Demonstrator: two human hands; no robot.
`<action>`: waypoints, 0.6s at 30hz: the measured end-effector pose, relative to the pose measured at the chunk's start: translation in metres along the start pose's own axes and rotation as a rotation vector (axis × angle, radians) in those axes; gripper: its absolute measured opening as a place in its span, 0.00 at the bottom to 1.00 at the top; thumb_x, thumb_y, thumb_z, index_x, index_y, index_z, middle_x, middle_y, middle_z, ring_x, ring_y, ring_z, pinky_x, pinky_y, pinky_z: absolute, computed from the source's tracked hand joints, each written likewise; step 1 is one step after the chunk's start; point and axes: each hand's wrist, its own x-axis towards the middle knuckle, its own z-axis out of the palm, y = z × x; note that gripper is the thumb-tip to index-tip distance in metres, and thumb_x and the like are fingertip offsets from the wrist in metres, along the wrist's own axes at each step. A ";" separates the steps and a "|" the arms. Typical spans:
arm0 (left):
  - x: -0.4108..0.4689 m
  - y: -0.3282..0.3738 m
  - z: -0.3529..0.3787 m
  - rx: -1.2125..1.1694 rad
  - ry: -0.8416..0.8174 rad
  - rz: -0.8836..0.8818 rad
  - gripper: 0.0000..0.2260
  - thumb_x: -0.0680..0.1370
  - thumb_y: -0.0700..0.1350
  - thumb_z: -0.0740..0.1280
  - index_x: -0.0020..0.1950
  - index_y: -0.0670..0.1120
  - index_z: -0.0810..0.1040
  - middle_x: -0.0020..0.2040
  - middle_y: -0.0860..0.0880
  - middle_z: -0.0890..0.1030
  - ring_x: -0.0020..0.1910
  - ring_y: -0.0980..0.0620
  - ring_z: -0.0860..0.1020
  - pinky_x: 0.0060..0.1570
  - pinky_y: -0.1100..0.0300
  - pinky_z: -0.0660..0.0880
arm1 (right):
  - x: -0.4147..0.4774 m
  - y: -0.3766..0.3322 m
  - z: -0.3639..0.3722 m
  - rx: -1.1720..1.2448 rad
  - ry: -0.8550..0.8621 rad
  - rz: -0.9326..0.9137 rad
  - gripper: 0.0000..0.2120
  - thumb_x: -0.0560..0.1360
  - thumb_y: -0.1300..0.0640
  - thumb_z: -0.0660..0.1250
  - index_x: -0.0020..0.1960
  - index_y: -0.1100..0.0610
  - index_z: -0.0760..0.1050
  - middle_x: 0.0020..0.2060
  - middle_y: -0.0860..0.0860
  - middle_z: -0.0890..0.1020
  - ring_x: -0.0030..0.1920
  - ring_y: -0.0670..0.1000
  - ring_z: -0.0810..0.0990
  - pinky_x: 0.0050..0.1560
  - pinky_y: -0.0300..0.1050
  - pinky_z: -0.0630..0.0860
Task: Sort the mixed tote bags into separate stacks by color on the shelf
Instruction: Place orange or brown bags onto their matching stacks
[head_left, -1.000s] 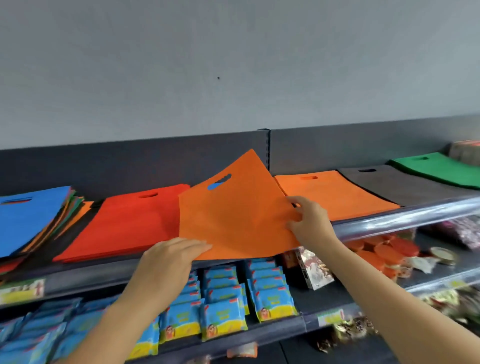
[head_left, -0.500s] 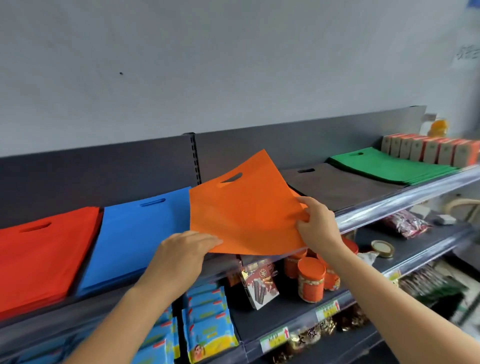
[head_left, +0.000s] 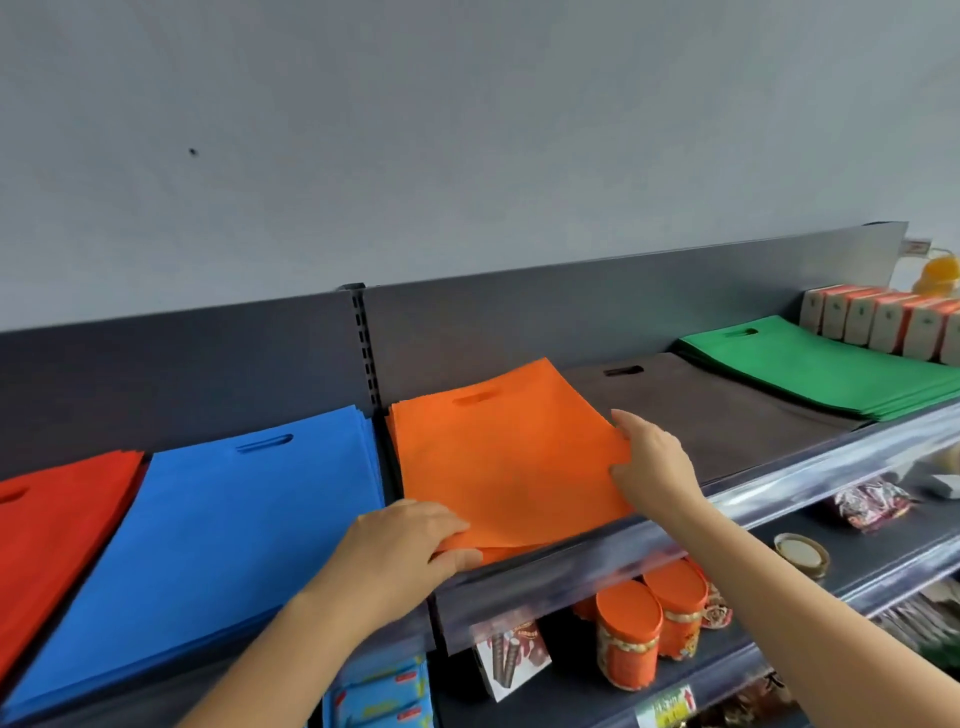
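Tote bag (head_left: 509, 457), orange, lies gripped between left hand (head_left: 410, 540) and right hand (head_left: 652, 462).

Orange tote bags (head_left: 498, 457) top a dark grey shelf (head_left: 545, 582) under a pale grey wall (head_left: 467, 130). Left of the orange stack are blue tote bags (head_left: 234, 535), then red tote bags (head_left: 57, 525). Right of it are dark brown-grey tote bags (head_left: 727, 415), then green tote bags (head_left: 821, 369). Below it are orange-lidded jars (head_left: 628, 610) and blue packets (head_left: 379, 693).
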 end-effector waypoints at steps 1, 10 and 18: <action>0.001 0.002 0.002 0.020 -0.033 -0.025 0.30 0.73 0.70 0.48 0.70 0.59 0.67 0.68 0.64 0.67 0.66 0.61 0.65 0.61 0.58 0.66 | 0.002 0.004 0.002 -0.046 -0.016 -0.020 0.31 0.72 0.67 0.60 0.74 0.53 0.61 0.68 0.52 0.70 0.67 0.57 0.65 0.57 0.47 0.69; 0.007 0.025 0.015 -0.051 0.023 -0.206 0.31 0.72 0.70 0.47 0.69 0.57 0.69 0.63 0.63 0.69 0.62 0.62 0.65 0.55 0.65 0.65 | 0.000 0.001 0.019 -0.051 -0.321 -0.425 0.14 0.76 0.51 0.64 0.61 0.52 0.77 0.62 0.50 0.76 0.61 0.53 0.72 0.61 0.46 0.69; -0.015 0.036 0.018 0.040 0.153 -0.258 0.21 0.81 0.59 0.49 0.70 0.56 0.68 0.71 0.60 0.65 0.69 0.60 0.61 0.66 0.61 0.60 | -0.002 -0.003 0.018 0.006 -0.304 -0.466 0.15 0.77 0.55 0.63 0.63 0.53 0.75 0.62 0.50 0.76 0.62 0.52 0.72 0.58 0.43 0.70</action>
